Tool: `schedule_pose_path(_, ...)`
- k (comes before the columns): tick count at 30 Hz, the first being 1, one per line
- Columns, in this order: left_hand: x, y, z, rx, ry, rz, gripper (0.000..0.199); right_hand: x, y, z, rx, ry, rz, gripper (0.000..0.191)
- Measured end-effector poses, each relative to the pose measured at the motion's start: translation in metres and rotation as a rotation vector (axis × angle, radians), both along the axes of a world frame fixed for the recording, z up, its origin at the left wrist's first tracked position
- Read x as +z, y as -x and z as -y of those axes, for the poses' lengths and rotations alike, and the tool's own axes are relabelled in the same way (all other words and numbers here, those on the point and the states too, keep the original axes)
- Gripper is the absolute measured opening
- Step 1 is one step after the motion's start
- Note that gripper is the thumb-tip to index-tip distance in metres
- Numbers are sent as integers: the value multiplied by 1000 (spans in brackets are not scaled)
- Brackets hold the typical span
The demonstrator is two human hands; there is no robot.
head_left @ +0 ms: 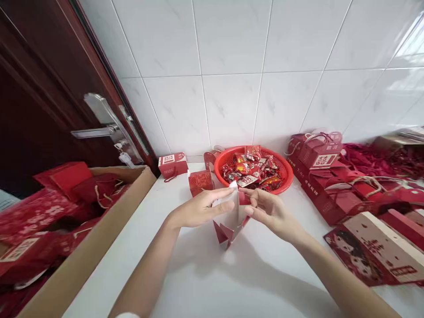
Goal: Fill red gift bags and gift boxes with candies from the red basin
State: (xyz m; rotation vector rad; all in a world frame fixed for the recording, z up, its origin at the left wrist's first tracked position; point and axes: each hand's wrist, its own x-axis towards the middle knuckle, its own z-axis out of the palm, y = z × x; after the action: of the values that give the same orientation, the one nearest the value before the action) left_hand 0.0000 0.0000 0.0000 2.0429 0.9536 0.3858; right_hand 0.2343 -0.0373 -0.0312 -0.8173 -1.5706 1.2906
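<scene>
l hand (198, 208), r hand (273, 213) fingers clamped on box (228, 215); wht tabletop (205, 274) by tiled wall (232, 110), dk door (33, 88).

- Apparently a room in a home
- Dark wooden door (39, 84) with a metal lever handle (94, 132), at ten o'clock
- White tiled wall (230, 106) at twelve o'clock

Hands (202, 208) close together, forearms (150, 265) converging

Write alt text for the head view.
A person's left hand and right hand hold a partly folded red-and-white cardboard box over a white tabletop. Behind it, a round red plastic basket holds shiny wrapped sweets; a brown cardboard carton of red paper packages stands at left, with red cardboard gift boxes at right.
</scene>
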Motion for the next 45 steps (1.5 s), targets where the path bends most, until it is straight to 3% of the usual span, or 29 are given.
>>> schedule_pose_path(4,3,3,2,-61,0,-31,95,-3,-1,2,-74,-29,66,40)
schedule_pose_path(7,5,3,6,-44,0,-84,115,-5,0,5,-216,-159,133,30)
schedule_pose_path(10,6,0,12,16,-43,-144,119,-6,1,9,-348,-312,221,21)
schedule_pose_path(13,8,-5,17,67,-114,-187,111,-4,0,12,-366,-361,274,19)
schedule_pose_path(22,6,-6,19,55,-158,-223,95,9,-12,9,-212,-330,356,19)
schedule_pose_path(28,7,-21,25,18,-211,-164,40,15,-9,3,-242,-271,350,18)
schedule_pose_path(30,7,-30,29,47,-236,-163,33,17,-7,0,-256,-238,375,14)
schedule_pose_path(36,6,-49,41,104,-292,-236,27,25,0,-5,-287,-166,712,18)
schedule_pose_path(41,3,-53,46,141,-272,-238,33,31,7,-10,-341,-157,1153,16)
schedule_pose_path(45,2,-54,45,142,-250,-219,32,33,10,-15,-398,-152,1347,16)
